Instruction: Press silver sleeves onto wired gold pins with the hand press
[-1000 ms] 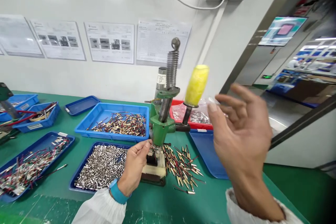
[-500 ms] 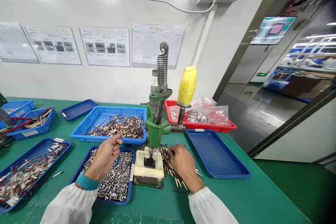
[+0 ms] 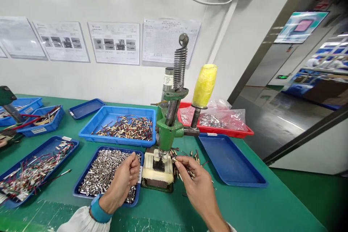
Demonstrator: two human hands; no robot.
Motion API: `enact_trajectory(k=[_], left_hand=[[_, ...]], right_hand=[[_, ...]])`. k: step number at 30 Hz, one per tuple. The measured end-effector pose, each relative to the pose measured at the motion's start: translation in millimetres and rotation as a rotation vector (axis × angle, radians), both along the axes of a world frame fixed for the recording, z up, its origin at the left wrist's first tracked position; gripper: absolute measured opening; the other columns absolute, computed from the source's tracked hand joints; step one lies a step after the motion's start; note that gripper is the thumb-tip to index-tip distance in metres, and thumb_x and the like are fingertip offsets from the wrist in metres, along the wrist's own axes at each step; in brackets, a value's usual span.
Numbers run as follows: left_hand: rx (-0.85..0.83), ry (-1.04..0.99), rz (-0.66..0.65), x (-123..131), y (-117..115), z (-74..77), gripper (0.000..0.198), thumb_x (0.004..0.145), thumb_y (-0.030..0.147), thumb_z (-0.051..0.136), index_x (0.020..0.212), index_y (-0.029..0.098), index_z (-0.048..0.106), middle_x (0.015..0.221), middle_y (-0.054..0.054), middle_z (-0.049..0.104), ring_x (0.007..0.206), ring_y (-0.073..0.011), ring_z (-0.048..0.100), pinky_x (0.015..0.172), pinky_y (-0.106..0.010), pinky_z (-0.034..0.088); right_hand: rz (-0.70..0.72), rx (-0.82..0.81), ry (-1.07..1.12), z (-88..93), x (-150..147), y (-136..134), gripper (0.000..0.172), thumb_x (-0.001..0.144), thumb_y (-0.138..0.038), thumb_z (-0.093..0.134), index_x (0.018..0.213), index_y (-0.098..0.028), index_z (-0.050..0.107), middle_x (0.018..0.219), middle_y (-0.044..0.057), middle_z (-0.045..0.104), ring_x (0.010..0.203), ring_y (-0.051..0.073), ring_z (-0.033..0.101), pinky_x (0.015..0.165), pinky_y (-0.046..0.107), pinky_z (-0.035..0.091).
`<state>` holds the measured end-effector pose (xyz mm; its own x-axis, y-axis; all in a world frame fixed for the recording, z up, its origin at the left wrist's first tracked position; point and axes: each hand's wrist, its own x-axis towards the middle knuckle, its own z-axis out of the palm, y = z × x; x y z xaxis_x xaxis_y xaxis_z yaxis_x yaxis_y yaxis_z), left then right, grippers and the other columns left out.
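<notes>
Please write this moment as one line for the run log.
left hand: above silver sleeves in blue tray | right hand: pinching gold pins | between hands: green hand press

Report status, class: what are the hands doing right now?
Left hand over silver sleeves, blue tray; right hand at gold pins; green press between them.

The hand press (image 3: 167, 134) is green-painted metal with a bare steel spring (image 3: 179, 63); its yellow grip (image 3: 204, 85) looks like rough wrapped cloth, though that's hard to tell. Shiny metal sleeves (image 3: 108, 174) fill a matt dark-blue plastic tray (image 3: 77, 188). Gold-toned metal pins (image 3: 197, 156) lie on a smooth green mat (image 3: 244, 203), and far right sits a glossy clear plastic bag (image 3: 225, 116).
</notes>
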<state>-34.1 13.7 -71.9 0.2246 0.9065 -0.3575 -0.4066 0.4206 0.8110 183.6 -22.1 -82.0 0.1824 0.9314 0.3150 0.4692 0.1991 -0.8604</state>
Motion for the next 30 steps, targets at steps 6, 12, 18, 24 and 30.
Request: enact_trajectory(k=[6,12,18,24,30], left_hand=[[0.073,-0.097,0.028,13,-17,3.1,0.045,0.069,0.051,0.084,0.080,0.015,0.059,0.060,0.010,0.028,0.049,-0.0048,0.016,0.043,-0.017,0.016],[0.086,-0.064,0.018,18,-22,0.6,0.049,0.073,0.060,0.078,0.083,0.014,0.065,0.056,0.012,0.021,0.050,-0.0063,0.008,0.042,-0.018,0.012],[0.041,-0.120,0.050,23,-25,-0.9,0.047,0.064,0.049,0.088,0.084,0.013,0.066,0.055,0.012,0.022,0.049,-0.0049,0.010,0.041,-0.016,0.013],[-0.029,-0.191,0.122,33,-32,5.6,0.047,0.060,0.042,0.093,0.090,0.013,0.071,0.054,0.011,0.031,0.045,-0.0030,0.021,0.039,-0.014,0.019],[-0.004,-0.184,0.168,38,-37,6.1,0.039,0.062,0.042,0.091,0.087,0.016,0.075,0.050,0.010,0.035,0.041,-0.0036,0.028,0.036,-0.015,0.023]], right_hand=[[0.037,0.032,0.231,9.4,-36,-18,0.022,0.088,-0.039,0.065,0.094,-0.019,0.073,0.094,0.008,0.076,0.087,0.022,0.070,0.080,0.030,0.055],[0.051,0.048,0.319,18.0,-56,-22,0.018,0.085,-0.035,0.067,0.088,-0.019,0.075,0.086,0.007,0.077,0.079,0.020,0.072,0.072,0.026,0.057],[0.061,0.039,0.406,16.4,-63,-23,0.015,0.084,-0.033,0.069,0.087,-0.019,0.075,0.084,0.006,0.076,0.075,0.019,0.071,0.069,0.025,0.057],[0.054,0.022,0.463,8.6,-72,-25,0.016,0.084,-0.034,0.069,0.085,-0.019,0.074,0.082,0.005,0.076,0.073,0.018,0.070,0.069,0.026,0.057],[0.060,0.017,0.466,9.2,-74,-25,0.016,0.084,-0.034,0.069,0.083,-0.019,0.073,0.078,0.004,0.074,0.071,0.018,0.069,0.067,0.025,0.056]])
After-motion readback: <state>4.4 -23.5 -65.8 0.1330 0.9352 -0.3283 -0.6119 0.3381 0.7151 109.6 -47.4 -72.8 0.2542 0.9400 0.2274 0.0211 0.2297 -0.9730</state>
